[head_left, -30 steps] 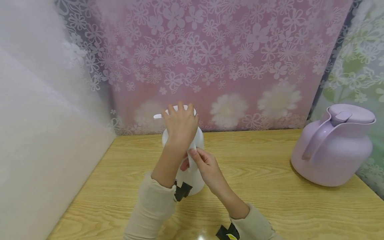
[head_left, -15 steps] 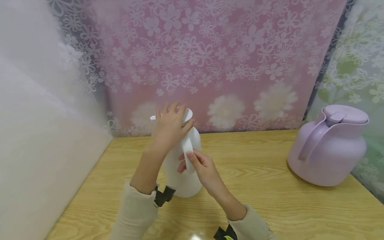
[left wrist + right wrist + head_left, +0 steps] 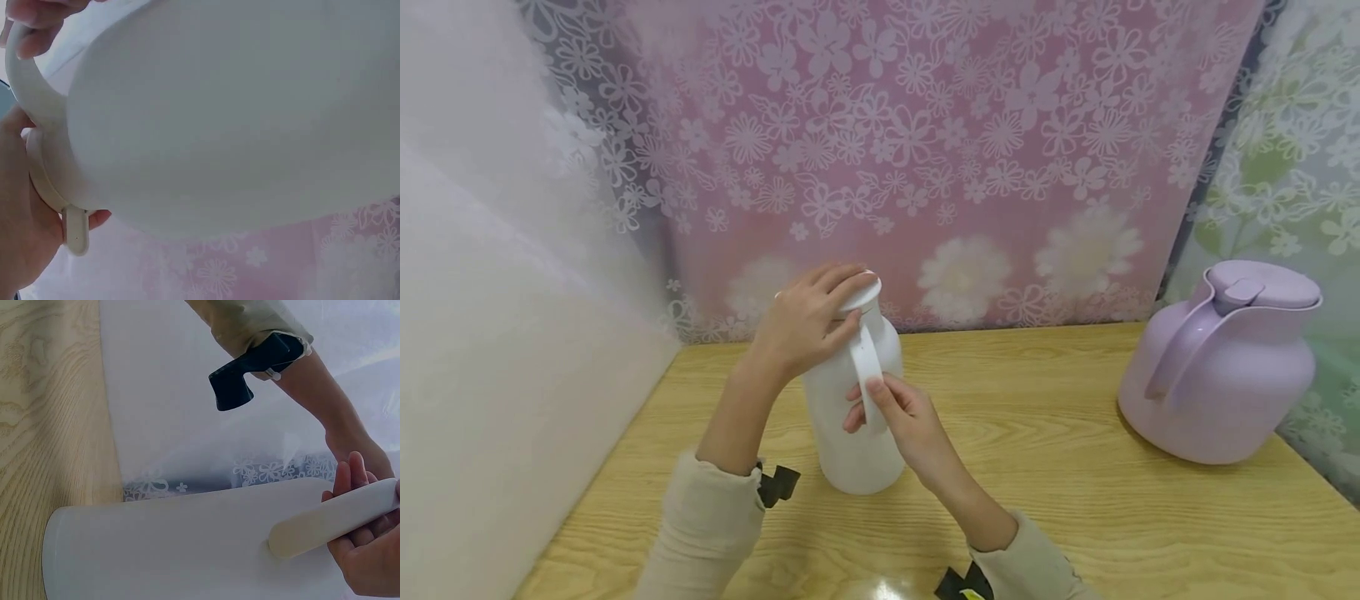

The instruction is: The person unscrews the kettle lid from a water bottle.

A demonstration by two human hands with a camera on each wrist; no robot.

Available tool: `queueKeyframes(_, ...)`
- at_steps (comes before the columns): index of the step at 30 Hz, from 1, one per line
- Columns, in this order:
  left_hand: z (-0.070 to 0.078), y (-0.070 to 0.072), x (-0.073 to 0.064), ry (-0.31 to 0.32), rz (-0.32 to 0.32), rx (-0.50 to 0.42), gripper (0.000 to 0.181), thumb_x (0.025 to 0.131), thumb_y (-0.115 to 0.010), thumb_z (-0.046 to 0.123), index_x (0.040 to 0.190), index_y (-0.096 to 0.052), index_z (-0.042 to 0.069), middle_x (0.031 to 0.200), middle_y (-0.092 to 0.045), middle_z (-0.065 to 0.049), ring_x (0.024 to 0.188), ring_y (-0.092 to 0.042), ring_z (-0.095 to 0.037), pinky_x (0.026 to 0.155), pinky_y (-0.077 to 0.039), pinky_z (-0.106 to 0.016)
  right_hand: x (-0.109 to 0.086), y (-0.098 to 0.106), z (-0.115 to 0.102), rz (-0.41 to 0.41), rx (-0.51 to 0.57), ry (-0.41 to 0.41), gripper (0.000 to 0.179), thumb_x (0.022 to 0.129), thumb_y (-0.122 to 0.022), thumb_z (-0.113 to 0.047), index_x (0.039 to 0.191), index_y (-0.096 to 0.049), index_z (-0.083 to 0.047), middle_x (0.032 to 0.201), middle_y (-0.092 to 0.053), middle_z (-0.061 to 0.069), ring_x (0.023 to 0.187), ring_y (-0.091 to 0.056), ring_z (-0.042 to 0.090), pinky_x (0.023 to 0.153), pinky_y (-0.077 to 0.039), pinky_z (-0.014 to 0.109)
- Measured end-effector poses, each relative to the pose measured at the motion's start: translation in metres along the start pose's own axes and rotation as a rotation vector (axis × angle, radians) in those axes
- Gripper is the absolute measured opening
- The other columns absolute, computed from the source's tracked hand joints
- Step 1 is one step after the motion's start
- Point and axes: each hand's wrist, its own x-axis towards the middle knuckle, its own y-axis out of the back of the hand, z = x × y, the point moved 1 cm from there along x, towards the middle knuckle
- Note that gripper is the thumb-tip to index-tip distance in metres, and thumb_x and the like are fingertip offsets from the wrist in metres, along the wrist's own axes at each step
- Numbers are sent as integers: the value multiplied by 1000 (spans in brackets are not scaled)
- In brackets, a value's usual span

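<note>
A white vacuum jug (image 3: 857, 458) stands upright on the table in the middle of the head view. My left hand (image 3: 805, 321) grips its round white lid (image 3: 867, 293) from the left, with the thumb on the near side and the fingers over the top. A short tab (image 3: 76, 231) sticks out from the lid in the left wrist view, where fingertips show beyond it. My right hand (image 3: 917, 425) holds the jug's handle (image 3: 867, 358), thumb on the outside and fingers through the loop. The palm side of the left hand is mostly hidden.
A lilac jug (image 3: 1225, 375) with a handle and lid stands at the right of the wooden table (image 3: 1022, 467). Behind the table is a pink flowered sheet (image 3: 962, 150), and a pale wall (image 3: 535, 333) rises along the left side.
My left hand has swung left off the lid's top with its fingers spread, and now wraps the lid from the left. My right hand stays on the handle.
</note>
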Motion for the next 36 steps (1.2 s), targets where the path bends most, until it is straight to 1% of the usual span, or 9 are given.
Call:
queueKeyframes(5, 11, 0, 4, 69, -16, 68, 43, 89, -46, 28, 129, -52, 13, 128, -51, -10, 119, -43, -31, 94, -37, -47, 0, 1, -1, 1, -13, 6, 32, 101, -37, -21, 99, -60, 1, 76, -65, 14, 75, -62, 30, 82, -44, 44)
queueKeyframes(12, 34, 0, 15, 299, -162, 165, 41, 95, -40, 30, 133, -47, 15, 133, -43, -9, 121, -37, -35, 91, -34, -54, 1, 4, -2, 6, -32, -2, 32, 101, -37, -22, 99, -60, 2, 77, -64, 18, 77, -61, 34, 84, -42, 46)
queueKeyframes(17, 50, -1, 26, 403, -228, 260, 41, 97, -39, 31, 132, -44, 11, 129, -43, -12, 112, -41, -38, 85, -39, -55, 1, 5, -2, 18, -31, -22, 34, 101, -37, -25, 99, -60, 1, 77, -64, 15, 76, -61, 30, 83, -43, 44)
queueKeyframes(22, 63, -5, 34, 464, -270, 432, 45, 96, -44, 36, 131, -44, 7, 124, -46, -16, 107, -44, -42, 80, -42, -55, 1, 6, -1, 23, -17, -12, 35, 101, -38, -26, 95, -60, 1, 77, -62, 18, 75, -60, 35, 79, -44, 51)
queueKeyframes(26, 70, -8, 40, 518, -305, 546, 47, 97, -42, 36, 133, -43, 7, 126, -46, -20, 110, -43, -46, 79, -44, -55, 1, 6, 0, 53, -30, -26, 35, 100, -40, -26, 89, -59, 1, 78, -60, 19, 76, -55, 39, 73, -45, 51)
queueKeyframes(31, 73, -9, 42, 568, -327, 594, 46, 99, -35, 34, 136, -40, 7, 128, -45, -22, 112, -43, -48, 78, -45, -54, 1, 5, 0, 89, -50, -52, 32, 99, -42, -25, 90, -59, 0, 79, -58, 13, 77, -51, 38, 67, -45, 41)
queueKeyframes(33, 72, -7, 40, 557, -339, 598, 48, 99, -35, 36, 137, -39, 7, 129, -44, -23, 112, -43, -49, 79, -45, -54, 1, 4, 0, 88, -59, -54, 32, 99, -43, -25, 88, -59, 0, 79, -59, 12, 76, -51, 36, 67, -45, 40)
queueKeyframes(35, 69, -4, 36, 529, -344, 598, 49, 99, -35, 38, 137, -40, 7, 129, -45, -23, 111, -44, -50, 79, -46, -53, 1, 2, 0, 62, -45, -36, 32, 99, -41, -23, 88, -60, 1, 78, -60, 15, 77, -53, 38, 70, -45, 45)
queueKeyframes(36, 67, -2, 34, 520, -342, 575, 51, 98, -35, 40, 136, -40, 7, 129, -45, -23, 112, -44, -50, 80, -45, -54, 0, 1, 0, 50, -37, -33, 32, 100, -41, -23, 89, -60, 1, 78, -60, 17, 77, -54, 38, 73, -45, 48)
